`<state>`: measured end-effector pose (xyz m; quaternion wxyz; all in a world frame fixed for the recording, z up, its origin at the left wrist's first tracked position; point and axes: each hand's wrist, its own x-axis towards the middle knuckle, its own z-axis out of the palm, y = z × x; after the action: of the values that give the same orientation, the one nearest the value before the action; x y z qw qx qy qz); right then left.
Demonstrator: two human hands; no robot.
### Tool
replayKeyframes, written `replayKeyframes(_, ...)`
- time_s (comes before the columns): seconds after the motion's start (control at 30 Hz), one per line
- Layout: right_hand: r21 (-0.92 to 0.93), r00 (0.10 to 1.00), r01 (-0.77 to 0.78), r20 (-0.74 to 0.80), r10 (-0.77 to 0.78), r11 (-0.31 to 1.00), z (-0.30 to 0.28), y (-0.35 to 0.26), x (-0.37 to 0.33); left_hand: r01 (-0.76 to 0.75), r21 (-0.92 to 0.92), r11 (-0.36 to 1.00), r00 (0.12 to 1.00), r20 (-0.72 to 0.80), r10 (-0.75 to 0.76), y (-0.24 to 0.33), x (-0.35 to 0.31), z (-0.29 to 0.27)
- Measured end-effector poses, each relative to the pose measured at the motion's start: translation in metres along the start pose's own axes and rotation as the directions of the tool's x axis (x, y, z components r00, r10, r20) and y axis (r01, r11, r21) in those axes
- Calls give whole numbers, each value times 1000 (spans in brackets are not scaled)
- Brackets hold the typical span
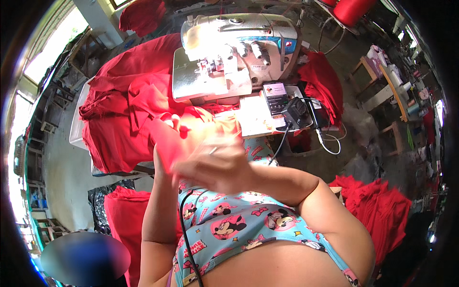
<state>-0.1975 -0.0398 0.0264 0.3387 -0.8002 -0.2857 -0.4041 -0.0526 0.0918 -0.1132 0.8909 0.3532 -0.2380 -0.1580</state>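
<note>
Red fabric lies heaped to the left of and in front of a white sewing machine. Over the heap's near right edge, my left hand pinches a piece of the red cloth, which hides most of that hand; a thumb or fingertip shows on top. My right hand, with a ring on one finger, crosses in front of the left forearm close to the same cloth. Motion smears its fingers, so its grip cannot be made out. Strong light washes out the cloth between the hands and the machine.
A phone and a black adapter with cables sit at the machine table's right. More red fabric is stacked on the right, at lower left and at lower right. A red thread cone stands upper right.
</note>
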Motion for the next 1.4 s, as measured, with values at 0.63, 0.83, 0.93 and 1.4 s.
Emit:
replayKeyframes(0.63, 123, 684, -533, 645, 341, 837, -27, 37, 22, -351, 492, 796, 898, 419, 136, 96, -3, 53)
replayKeyframes(0.83, 31, 654, -490, 674, 344, 871, -4, 48, -26, -557, 824, -104, 830, 548, -104, 117, -29, 21)
replayKeyframes(0.93, 14, 628, -617, 611, 482, 787, 0, 47, -8, -489, 871, -42, 872, 489, 0, 119, -26, 12)
replayKeyframes(1.4, -152, 420, -862, 321, 848, 484, 66, 134, -58, 95, 995, 13, 989, -93, -113, 53, 30, -40)
